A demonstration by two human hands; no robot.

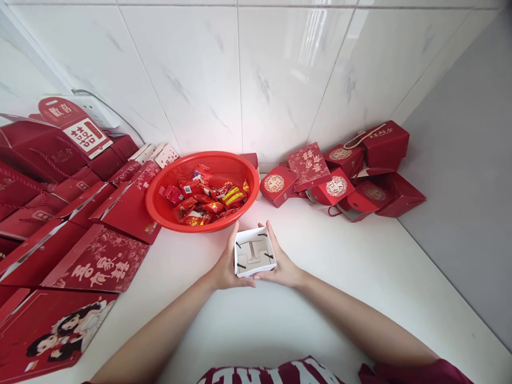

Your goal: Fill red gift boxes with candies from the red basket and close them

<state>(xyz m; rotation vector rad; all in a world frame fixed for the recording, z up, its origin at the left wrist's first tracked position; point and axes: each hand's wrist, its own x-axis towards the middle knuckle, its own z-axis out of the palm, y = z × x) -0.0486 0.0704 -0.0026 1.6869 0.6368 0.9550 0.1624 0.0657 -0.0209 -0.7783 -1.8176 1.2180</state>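
Observation:
Between my two hands is a small white box [256, 269], its open top facing me. Its inside shows folded, interlocking bottom flaps and several short dark ends poking through the walls. My left hand [226, 266] grips the box's left side, with the thumb along the near lower edge. On the other side my right hand [282, 264] holds the right wall, fingers stretching up along it and the thumb near the front edge. The box's outer faces are mostly hidden. Just beyond my hands stands a red plastic basket [168, 224] holding several red wrapped packets [200, 202].
Several red gift boxes [276, 184] lie in a pile at the back right. Many red printed gift bags [102, 258] crowd the left side. A tiled wall [280, 69] bounds the white table [340, 266] behind, and a grey panel [464, 176] stands at the right.

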